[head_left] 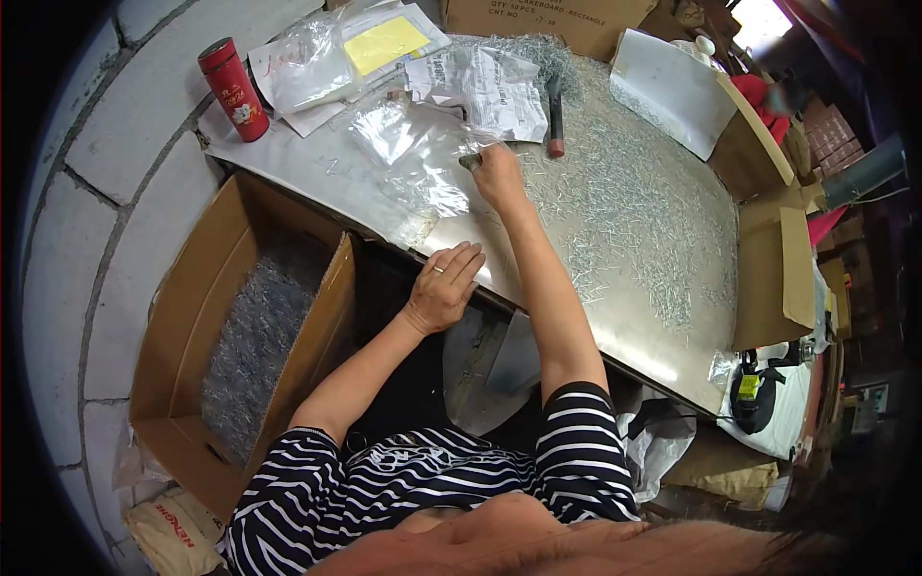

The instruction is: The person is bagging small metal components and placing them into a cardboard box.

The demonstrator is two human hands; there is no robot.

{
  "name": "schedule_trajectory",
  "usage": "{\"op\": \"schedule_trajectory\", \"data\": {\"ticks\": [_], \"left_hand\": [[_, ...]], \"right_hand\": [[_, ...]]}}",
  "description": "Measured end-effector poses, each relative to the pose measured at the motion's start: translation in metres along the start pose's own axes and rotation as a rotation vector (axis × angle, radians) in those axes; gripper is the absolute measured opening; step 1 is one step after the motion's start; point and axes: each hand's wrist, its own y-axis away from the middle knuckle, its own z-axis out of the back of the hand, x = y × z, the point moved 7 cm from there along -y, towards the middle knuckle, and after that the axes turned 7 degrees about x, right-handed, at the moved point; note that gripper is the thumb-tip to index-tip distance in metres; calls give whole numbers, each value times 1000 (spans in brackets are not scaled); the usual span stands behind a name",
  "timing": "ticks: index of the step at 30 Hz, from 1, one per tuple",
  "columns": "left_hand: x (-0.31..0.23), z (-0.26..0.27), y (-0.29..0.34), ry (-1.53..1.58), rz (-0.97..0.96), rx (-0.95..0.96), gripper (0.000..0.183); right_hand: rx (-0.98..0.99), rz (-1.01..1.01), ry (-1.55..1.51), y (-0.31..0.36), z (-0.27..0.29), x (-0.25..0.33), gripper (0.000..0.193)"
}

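My left hand (pixel 445 285) rests on the table's near edge, its fingers stretched out and a ring on one of them. Farther in, my right hand (pixel 499 179) is closed round a small dark object (pixel 470 162), mostly hidden by the fingers, so I cannot tell its kind. Beside that hand lie crumpled clear plastic bags (pixel 411 154) on the metal tabletop (pixel 629 338). Many small thin metal pins, perhaps nails (pixel 634 206), are scattered over the table to the right. A dark-handled tool with a reddish end (pixel 555 120) lies just beyond my right hand.
An open cardboard box (pixel 182 365) of metal pieces stands left of me. A red flask (pixel 233 91) and papers (pixel 386 43) sit at the far left. Cardboard pieces (pixel 768 278) wall the table's right side, near a black device (pixel 752 396).
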Motion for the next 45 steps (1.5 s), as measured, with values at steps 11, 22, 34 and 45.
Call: {"op": "schedule_trajectory", "data": {"ticks": [11, 22, 34, 45], "left_hand": [[44, 6, -34, -5, 125, -45, 19], [24, 16, 17, 205, -22, -140, 27], [-83, -2, 16, 906, 160, 361, 3], [-76, -93, 126, 874, 398, 982, 18]], "right_hand": [[-107, 123, -19, 90, 31, 29, 33], [-104, -13, -241, 239, 66, 49, 32], [-110, -362, -732, 324, 65, 30, 45], [440, -486, -627, 444, -61, -19, 20]]}}
